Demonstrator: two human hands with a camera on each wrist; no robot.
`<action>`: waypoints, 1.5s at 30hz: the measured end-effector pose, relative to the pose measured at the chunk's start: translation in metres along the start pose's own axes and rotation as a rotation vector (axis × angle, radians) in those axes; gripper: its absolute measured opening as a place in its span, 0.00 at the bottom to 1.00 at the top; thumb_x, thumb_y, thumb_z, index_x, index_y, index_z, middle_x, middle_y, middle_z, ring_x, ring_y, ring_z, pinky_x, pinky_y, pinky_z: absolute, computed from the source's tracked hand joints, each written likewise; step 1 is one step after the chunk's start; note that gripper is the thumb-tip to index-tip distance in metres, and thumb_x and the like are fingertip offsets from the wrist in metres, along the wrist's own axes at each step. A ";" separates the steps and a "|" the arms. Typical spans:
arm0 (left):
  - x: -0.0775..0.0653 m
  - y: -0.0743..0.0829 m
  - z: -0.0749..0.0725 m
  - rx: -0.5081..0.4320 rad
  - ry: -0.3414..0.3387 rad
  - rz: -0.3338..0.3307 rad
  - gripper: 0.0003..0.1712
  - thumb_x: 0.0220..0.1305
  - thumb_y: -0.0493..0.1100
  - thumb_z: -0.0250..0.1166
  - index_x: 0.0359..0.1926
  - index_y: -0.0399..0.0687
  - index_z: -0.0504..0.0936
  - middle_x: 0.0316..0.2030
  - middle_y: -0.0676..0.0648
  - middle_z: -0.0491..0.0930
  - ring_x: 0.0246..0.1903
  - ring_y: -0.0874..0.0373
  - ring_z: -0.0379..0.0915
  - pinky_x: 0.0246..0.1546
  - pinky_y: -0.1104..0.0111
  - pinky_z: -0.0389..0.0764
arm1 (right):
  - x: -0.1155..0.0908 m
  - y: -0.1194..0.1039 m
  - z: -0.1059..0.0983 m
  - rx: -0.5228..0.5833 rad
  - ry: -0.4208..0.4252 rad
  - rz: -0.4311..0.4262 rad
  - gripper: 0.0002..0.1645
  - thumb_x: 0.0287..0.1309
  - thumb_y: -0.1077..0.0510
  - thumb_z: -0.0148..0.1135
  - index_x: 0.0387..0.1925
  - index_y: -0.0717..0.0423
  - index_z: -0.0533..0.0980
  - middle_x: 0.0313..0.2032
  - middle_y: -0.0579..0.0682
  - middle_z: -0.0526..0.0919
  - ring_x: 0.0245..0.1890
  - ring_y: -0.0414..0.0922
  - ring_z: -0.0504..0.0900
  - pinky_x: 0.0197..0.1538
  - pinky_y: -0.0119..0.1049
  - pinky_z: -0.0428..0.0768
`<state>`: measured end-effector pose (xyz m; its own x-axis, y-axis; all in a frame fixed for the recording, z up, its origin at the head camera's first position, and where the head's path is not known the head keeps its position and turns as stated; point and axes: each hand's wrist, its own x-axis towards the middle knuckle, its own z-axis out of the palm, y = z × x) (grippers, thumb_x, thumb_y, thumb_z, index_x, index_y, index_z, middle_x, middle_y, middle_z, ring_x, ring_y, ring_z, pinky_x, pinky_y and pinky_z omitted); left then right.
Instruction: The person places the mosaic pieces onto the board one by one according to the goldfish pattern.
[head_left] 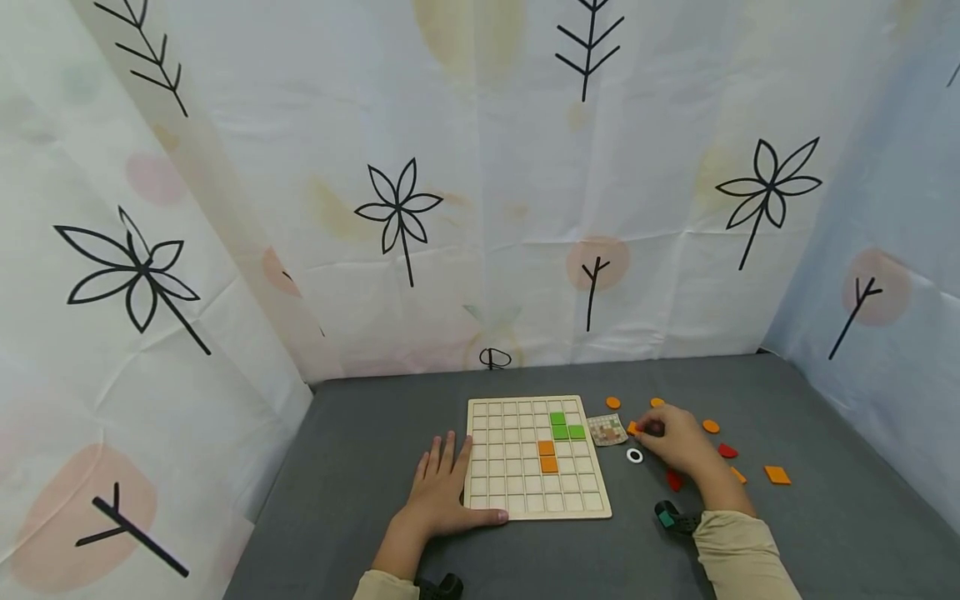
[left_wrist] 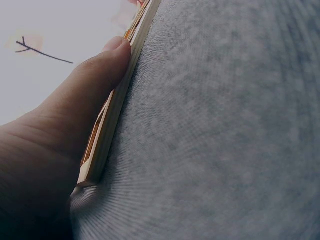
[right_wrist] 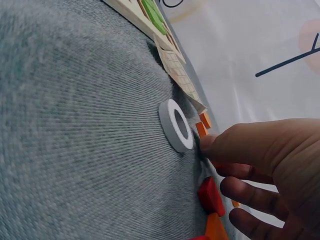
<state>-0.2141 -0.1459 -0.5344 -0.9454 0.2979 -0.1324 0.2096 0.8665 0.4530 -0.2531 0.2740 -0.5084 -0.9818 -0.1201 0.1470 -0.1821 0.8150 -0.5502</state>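
Observation:
A pale wooden grid board [head_left: 510, 492] lies on the table, with green square tiles [head_left: 559, 432] and orange square tiles [head_left: 549, 463] in some of its cells. My left hand [head_left: 442, 492] rests at its front left corner, fingers spread along the left side. The left thumb [left_wrist: 119, 52] lies against the board's front edge. To the right of the board, my right hand [head_left: 677, 437] pinches a small orange tile [right_wrist: 201, 129] between thumb and fingers, low over the table. A white ring [right_wrist: 175, 125] lies just beside that hand.
A small printed pattern card [head_left: 606, 430] lies against the board's right edge. Orange discs [head_left: 710, 426], red pieces [head_left: 727, 451] and an orange diamond [head_left: 777, 475] are scattered around the right hand. Printed fabric [head_left: 487, 275] stands behind the grey table [head_left: 360, 450] and at both sides.

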 end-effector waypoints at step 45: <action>0.000 0.001 -0.001 0.019 -0.003 -0.001 0.82 0.45 0.92 0.63 0.88 0.58 0.41 0.87 0.41 0.33 0.86 0.38 0.26 0.84 0.39 0.39 | -0.008 -0.098 0.053 0.199 -0.316 -0.491 0.06 0.63 0.65 0.75 0.36 0.51 0.87 0.39 0.46 0.84 0.38 0.41 0.81 0.39 0.33 0.82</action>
<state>-0.2139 -0.1451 -0.5327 -0.9448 0.2983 -0.1357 0.2134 0.8743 0.4359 -0.2304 0.1650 -0.4993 -0.7437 -0.6414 0.1884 -0.5936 0.5040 -0.6274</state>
